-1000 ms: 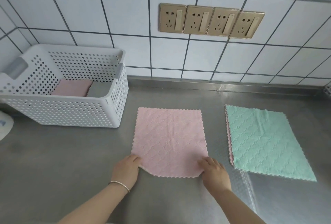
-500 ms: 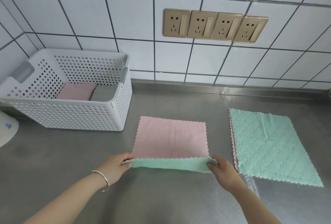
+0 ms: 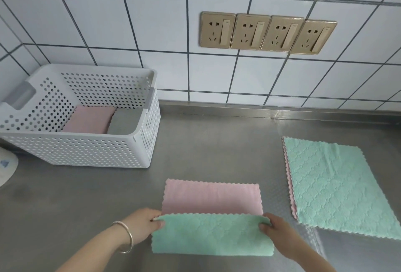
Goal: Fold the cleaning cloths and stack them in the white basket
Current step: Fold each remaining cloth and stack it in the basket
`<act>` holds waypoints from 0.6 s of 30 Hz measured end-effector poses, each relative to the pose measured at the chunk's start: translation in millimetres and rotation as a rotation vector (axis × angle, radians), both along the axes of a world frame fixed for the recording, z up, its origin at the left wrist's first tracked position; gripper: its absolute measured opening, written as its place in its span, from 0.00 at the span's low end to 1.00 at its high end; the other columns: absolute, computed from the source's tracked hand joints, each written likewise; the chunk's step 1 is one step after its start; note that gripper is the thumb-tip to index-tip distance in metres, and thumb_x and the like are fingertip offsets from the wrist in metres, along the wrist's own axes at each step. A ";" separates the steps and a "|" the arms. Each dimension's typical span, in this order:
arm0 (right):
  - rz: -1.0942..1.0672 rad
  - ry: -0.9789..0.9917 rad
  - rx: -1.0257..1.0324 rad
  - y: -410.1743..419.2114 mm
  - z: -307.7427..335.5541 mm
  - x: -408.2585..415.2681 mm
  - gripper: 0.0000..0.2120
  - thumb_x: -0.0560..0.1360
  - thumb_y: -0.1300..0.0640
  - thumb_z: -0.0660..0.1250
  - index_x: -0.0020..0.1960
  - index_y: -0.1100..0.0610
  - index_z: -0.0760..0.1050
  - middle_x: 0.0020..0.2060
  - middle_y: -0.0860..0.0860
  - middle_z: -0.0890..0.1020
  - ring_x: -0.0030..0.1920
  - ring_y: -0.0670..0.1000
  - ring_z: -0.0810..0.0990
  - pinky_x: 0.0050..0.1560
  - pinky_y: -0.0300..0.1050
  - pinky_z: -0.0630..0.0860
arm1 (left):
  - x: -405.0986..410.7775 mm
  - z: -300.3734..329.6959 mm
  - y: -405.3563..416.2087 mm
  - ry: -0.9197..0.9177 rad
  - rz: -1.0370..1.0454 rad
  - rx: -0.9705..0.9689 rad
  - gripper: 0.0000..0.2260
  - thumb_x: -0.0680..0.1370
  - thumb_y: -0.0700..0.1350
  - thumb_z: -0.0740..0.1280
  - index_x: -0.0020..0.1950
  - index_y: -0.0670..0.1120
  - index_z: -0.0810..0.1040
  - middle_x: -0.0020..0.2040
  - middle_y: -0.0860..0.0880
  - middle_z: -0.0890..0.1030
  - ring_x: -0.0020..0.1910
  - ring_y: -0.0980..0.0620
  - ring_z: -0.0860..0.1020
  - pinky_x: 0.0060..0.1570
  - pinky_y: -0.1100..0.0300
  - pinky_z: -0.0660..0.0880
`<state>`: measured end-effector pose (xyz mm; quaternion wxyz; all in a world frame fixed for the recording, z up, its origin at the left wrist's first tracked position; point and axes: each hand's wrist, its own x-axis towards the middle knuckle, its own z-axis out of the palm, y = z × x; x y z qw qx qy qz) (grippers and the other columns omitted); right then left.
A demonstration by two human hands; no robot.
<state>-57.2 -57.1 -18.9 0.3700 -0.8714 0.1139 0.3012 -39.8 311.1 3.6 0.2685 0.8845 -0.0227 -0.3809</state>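
Leftmost, at the frame's edge, a sliver of a white rounded object (image 3: 5,168) sits on the steel worktop (image 3: 86,202), too cropped to identify. Just right of it, in the upper left of the frame, stands the white perforated basket (image 3: 82,152), set against the tiled wall (image 3: 152,32); inside it lie a folded pink cloth (image 3: 89,119) and, touching it on the right, a folded grey cloth (image 3: 125,120). Lower centre, the left hand (image 3: 142,227), with a silver bangle (image 3: 127,237) on its wrist, pinches the left corner of the two-sided cleaning cloth (image 3: 211,217), thumb on top of the mint face. That cloth lies on the worktop with its near edge turned over toward the wall, so a mint-green band covers the near half and the pink side shows beyond it. The right hand (image 3: 280,233) holds the opposite corner in the same pinching grip, fingers curled round the scalloped edge. Above, in the upper centre, four gold-coloured wall sockets (image 3: 268,32) sit in a row on the tiles. Toward the right of the frame, well apart from the basket and near the cloth being folded, a flat stack of unfolded cloths (image 3: 338,187) rests on the worktop, mint side up, with a pink edge peeking out along its left side.
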 end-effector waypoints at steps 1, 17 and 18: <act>-0.032 -0.003 0.010 1.5 -0.2 3.9 0.06 0.75 0.64 0.63 0.42 0.55 0.75 0.37 0.54 0.80 0.39 0.52 0.77 0.40 0.44 0.70 | 4.9 -0.1 -2.5 -0.021 0.072 -0.030 0.10 0.79 0.47 0.63 0.38 0.55 0.74 0.32 0.59 0.76 0.33 0.62 0.72 0.36 0.70 0.66; -0.203 -0.097 -0.108 23.4 2.8 59.3 0.14 0.78 0.57 0.59 0.35 0.47 0.65 0.30 0.49 0.73 0.31 0.47 0.70 0.30 0.40 0.63 | 63.8 -31.5 -25.8 -0.076 0.460 -0.027 0.13 0.78 0.45 0.63 0.61 0.46 0.78 0.57 0.48 0.81 0.55 0.49 0.78 0.52 0.61 0.71; -0.213 -0.098 -0.118 24.4 1.7 61.0 0.14 0.78 0.57 0.59 0.34 0.48 0.65 0.29 0.50 0.73 0.31 0.48 0.69 0.29 0.41 0.62 | 65.7 -32.4 -27.1 -0.084 0.469 -0.007 0.12 0.78 0.45 0.63 0.60 0.45 0.78 0.57 0.47 0.81 0.55 0.48 0.78 0.52 0.61 0.71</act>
